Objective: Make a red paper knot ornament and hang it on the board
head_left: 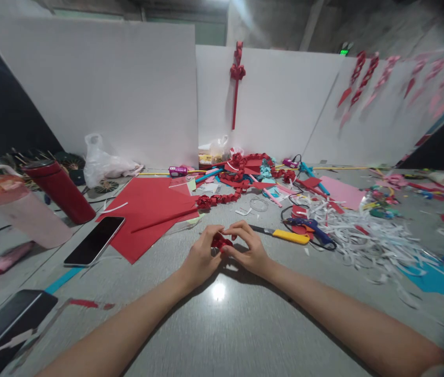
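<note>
Between the fingertips of both hands is a small red folded-paper piece, partly hidden by the fingers. My left hand pinches it from the left, thumb and fingers curled round it. From the other side my right hand closes on it with thumb and bent fingers. Just beyond the hands, a red paper chain curves over the table, and a red paper sheet lies to the left with a thin red paper stick across it. A yellow-handled utility knife rests right of my right hand.
A blue glue gun and a heap of white paper strips lie to the right. On the left are a phone, a red flask, a pink tumbler and a black power bank. White partition boards stand behind.
</note>
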Motion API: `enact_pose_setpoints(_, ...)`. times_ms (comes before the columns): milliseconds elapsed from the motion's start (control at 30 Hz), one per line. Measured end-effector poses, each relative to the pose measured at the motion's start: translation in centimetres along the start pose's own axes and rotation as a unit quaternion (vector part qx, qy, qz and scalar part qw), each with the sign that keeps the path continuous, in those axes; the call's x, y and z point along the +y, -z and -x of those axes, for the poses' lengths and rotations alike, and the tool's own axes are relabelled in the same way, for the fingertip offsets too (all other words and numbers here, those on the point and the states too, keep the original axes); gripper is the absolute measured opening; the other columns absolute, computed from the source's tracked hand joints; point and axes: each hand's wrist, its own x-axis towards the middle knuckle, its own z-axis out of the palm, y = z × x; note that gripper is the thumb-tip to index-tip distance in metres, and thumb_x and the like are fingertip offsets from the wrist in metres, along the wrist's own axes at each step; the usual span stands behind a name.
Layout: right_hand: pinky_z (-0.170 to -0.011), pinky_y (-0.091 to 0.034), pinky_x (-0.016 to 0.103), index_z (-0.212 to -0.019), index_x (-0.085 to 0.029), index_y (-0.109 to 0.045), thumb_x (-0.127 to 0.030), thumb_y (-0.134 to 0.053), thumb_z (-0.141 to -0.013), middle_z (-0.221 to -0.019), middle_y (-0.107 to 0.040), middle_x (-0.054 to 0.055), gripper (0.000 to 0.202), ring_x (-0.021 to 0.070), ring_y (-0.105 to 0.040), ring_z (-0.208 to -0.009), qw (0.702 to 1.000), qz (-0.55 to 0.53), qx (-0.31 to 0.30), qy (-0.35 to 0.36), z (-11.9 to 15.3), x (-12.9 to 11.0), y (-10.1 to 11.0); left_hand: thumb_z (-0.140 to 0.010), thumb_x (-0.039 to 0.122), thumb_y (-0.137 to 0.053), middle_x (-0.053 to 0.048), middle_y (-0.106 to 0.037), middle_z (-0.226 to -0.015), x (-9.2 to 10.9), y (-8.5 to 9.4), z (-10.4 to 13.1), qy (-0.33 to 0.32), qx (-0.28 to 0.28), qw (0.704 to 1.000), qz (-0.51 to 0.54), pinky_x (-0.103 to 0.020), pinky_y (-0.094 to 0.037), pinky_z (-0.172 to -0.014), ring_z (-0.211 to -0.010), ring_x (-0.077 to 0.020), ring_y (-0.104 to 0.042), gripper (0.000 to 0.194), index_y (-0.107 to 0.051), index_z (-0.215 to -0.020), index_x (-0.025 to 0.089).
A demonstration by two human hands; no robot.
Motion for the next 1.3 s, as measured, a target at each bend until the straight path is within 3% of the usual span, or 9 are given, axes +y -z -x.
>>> enact_pose_setpoints(200,-0.089,-0.058,0.038,-0.124,-0.026,-0.069,-0.024,-0.072,-0.098,-0.108,-0.064,0.007,0.026,0.0213,-0.064,-0.101,1.000,0.003,-0.017,0.019,0.1,-0.1,-0.3,-0.095,0.009,-0.060,-0.009,-0.060,-0.125,0.8,0.3,-0.3,-0.033,-0.024,0.999,-0.020,-0.037,-0.059,-0.094,-0.109,-0.0200,-0.066,0.052,-0.043,-0.141,0.027)
enact_pose_setpoints(567,-0.081,-0.057,0.034,-0.115,-0.024,-0.075,-0.026,-0.070,-0.100,-0.102,-0.073,0.006,0.016,0.0179,-0.067,-0.087,0.998,-0.017,0.027,-0.048,-0.5,-0.5,-0.1,-0.095,0.012,-0.060,-0.009,-0.061,-0.127,1.2,0.1,-0.6,0.032,-0.011,0.999,-0.003,-0.040,-0.056,-0.100,-0.109,-0.0204,-0.066,0.050,-0.045,-0.141,0.026)
enact_pose_setpoints(767,-0.087,-0.057,0.038,-0.113,-0.024,-0.078,-0.031,-0.073,-0.098,-0.103,-0.076,0.007,0.018,0.0200,-0.069,-0.090,0.994,-0.054,0.044,-0.088,-0.6,-0.2,-0.1,-0.106,0.025,-0.050,-0.011,-0.069,-0.127,1.0,0.4,-1.0,0.101,-0.003,0.994,0.046,-0.041,-0.054,-0.101,-0.114,-0.0231,-0.068,0.029,-0.061,-0.132,0.023)
enact_pose_setpoints(900,-0.086,-0.056,0.037,-0.111,-0.024,-0.080,-0.033,-0.077,-0.096,-0.102,-0.077,0.007,0.018,0.0197,-0.069,-0.090,0.987,-0.079,0.036,-0.133,-0.5,0.3,-0.2,-0.109,0.035,-0.049,-0.009,-0.076,-0.119,0.1,0.2,-1.4,0.171,0.020,0.984,0.056,-0.040,-0.053,-0.100,-0.112,-0.0239,-0.070,0.028,-0.072,-0.120,0.022)
enact_pose_setpoints(1133,-0.090,-0.056,0.038,-0.109,-0.024,-0.082,-0.038,-0.078,-0.095,-0.106,-0.078,0.008,0.021,0.0213,-0.071,-0.097,0.981,-0.090,0.044,-0.165,-0.4,0.9,-0.3,-0.105,0.035,-0.058,-0.007,-0.078,-0.110,0.0,0.1,-1.6,0.152,0.018,0.987,0.046,-0.036,-0.054,-0.093,-0.103,-0.0224,-0.071,0.024,-0.077,-0.113,0.023)
enact_pose_setpoints(1300,-0.083,-0.057,0.035,-0.111,-0.025,-0.083,-0.038,-0.077,-0.095,-0.104,-0.075,0.007,0.021,0.0185,-0.069,-0.088,0.982,-0.093,0.046,-0.158,-0.6,0.7,-0.3,-0.103,0.035,-0.062,-0.008,-0.077,-0.109,0.1,0.1,-1.6,0.159,0.019,0.985,0.061,-0.035,-0.055,-0.089,-0.101,-0.0226,-0.072,0.022,-0.078,-0.109,0.022)
